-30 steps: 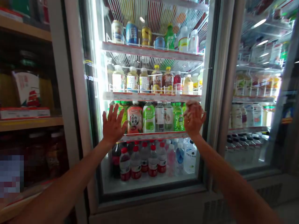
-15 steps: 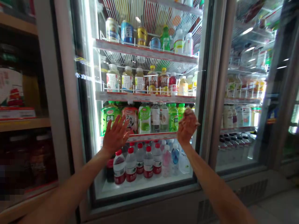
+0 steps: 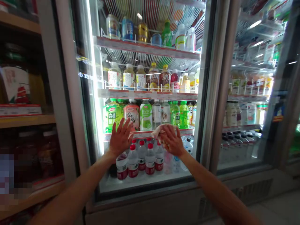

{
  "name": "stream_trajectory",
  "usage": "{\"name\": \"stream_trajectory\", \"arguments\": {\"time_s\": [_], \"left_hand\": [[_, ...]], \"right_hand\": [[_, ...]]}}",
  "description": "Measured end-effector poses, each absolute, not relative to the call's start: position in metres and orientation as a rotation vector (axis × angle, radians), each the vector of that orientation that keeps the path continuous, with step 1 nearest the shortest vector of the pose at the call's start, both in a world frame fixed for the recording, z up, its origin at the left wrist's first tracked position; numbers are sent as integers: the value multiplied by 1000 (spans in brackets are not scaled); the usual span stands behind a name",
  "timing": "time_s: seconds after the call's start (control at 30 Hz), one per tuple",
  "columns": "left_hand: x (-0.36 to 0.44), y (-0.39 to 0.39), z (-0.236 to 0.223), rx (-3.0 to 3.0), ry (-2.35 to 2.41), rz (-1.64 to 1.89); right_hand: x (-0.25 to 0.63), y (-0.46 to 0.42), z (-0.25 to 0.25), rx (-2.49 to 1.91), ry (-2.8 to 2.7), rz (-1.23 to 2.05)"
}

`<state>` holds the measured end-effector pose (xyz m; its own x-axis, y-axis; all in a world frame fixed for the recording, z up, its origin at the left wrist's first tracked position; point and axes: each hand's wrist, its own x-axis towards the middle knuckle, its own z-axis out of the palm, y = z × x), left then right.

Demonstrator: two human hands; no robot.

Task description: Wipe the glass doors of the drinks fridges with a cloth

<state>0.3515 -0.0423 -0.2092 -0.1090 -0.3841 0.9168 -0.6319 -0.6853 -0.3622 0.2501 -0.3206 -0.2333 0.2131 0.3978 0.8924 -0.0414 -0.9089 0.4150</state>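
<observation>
A tall glass fridge door point(image 3: 150, 185) fills the middle of the head view, with drinks on shelves behind it. My left hand point(image 3: 121, 137) is raised at the glass with its fingers spread and nothing in it. In front of the lower shelf edge, my right hand point(image 3: 172, 140) presses a crumpled, pale pinkish cloth point(image 3: 158, 131) against the glass. The cloth pokes out past the fingertips on the left, and the rest of it is hidden under the palm. Behind the hands stand green and red tea bottles point(image 3: 131, 115) and red-capped water bottles point(image 3: 150, 161).
To the right stands another glass-fronted fridge point(image 3: 245, 125) with bottles inside, past a metal door frame point(image 3: 217, 84). On the left, a wooden-edged shelf point(image 3: 25, 121) holds large dark bottles. A vent grille point(image 3: 255, 189) sits low at the right.
My right hand has moved left and slightly down across the glass with the cloth, turning from upright to slanting left. My left hand stays near the same spot. The view has shifted slightly.
</observation>
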Motion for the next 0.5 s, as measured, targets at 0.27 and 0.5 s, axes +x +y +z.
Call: {"name": "stream_trajectory", "arguments": {"time_s": [0.27,0.5], "left_hand": [[353,-40,-208,1931,-1155,1872],[354,-43,-210,1953,-1134,1893]], "right_hand": [[248,-323,-248,2219,121,1881],[247,-342,-259,2038,-498,2335]]}}
